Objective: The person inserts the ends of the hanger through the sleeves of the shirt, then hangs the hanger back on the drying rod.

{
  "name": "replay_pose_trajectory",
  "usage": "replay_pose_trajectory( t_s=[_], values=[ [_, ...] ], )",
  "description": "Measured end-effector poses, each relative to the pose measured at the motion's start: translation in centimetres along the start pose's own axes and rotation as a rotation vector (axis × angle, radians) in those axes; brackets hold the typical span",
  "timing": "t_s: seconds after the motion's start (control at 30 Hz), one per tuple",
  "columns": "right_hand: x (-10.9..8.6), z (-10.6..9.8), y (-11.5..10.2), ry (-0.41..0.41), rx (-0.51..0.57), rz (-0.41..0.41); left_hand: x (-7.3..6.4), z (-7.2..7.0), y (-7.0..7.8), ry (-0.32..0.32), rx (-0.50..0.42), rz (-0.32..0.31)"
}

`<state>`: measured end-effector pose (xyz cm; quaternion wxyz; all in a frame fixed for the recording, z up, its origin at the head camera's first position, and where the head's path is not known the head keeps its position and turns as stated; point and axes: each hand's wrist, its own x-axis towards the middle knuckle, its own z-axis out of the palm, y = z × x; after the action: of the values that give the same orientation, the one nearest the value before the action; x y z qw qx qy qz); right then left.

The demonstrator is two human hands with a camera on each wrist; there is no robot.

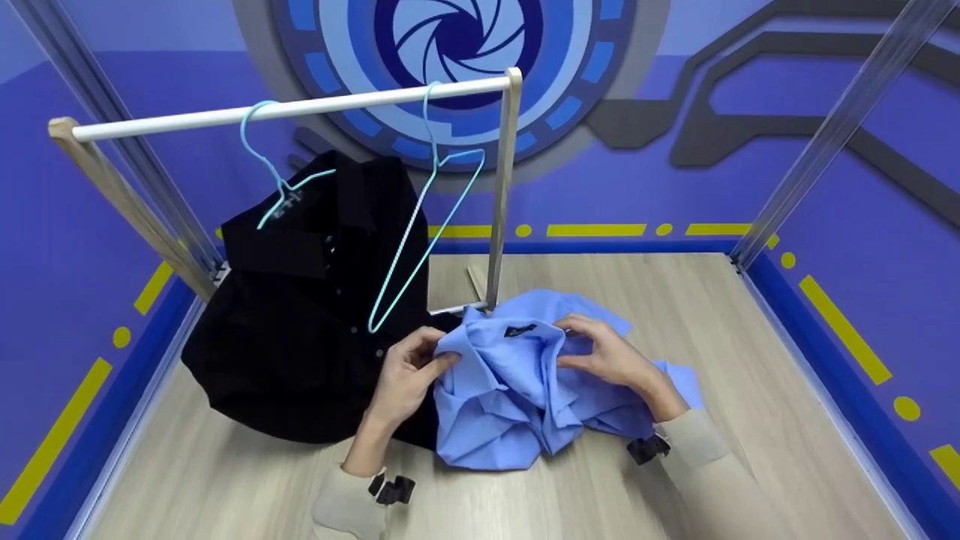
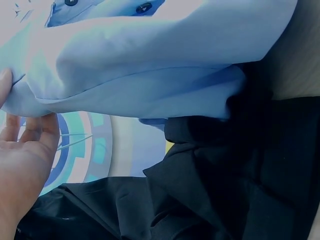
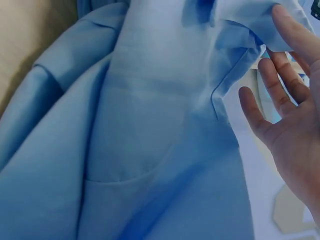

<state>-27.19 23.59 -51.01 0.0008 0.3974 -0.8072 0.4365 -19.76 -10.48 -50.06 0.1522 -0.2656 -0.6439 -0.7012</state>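
A light blue shirt (image 1: 517,375) lies bunched on the wooden tabletop, its collar raised and a dark label showing inside the neck. My left hand (image 1: 409,375) pinches the left side of the collar, thumb in front and fingers behind. On the opposite side of the collar, my right hand (image 1: 611,356) holds the edge between thumb and fingers. The right wrist view shows that thumb over the cloth (image 3: 170,100), with the other fingers spread behind it. Dark buttons (image 2: 144,7) appear on the shirt in the left wrist view.
A white rail (image 1: 300,109) on wooden posts stands behind. From it hang a black shirt (image 1: 300,337) on one light blue hanger (image 1: 259,150) and a bare second hanger (image 1: 427,232) close above the blue shirt. Blue walls (image 1: 637,187) enclose the wooden tabletop (image 1: 750,360).
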Motion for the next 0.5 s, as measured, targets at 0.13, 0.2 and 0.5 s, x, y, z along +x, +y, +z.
replay_pose_trajectory(
  t_s=[0.13,0.2,0.5],
  values=[
    [-0.2,-0.4,-0.3,0.035,0.015,-0.03,0.0,0.0,0.0,0.018,0.007,-0.021],
    [-0.3,-0.6,-0.5,0.05,0.013,-0.037,0.1,0.1,0.0,0.025,0.01,-0.031],
    [-0.3,-1.7,-4.5,0.089,0.009,-0.052,0.2,0.1,-0.2,0.038,0.008,-0.056]
  ],
)
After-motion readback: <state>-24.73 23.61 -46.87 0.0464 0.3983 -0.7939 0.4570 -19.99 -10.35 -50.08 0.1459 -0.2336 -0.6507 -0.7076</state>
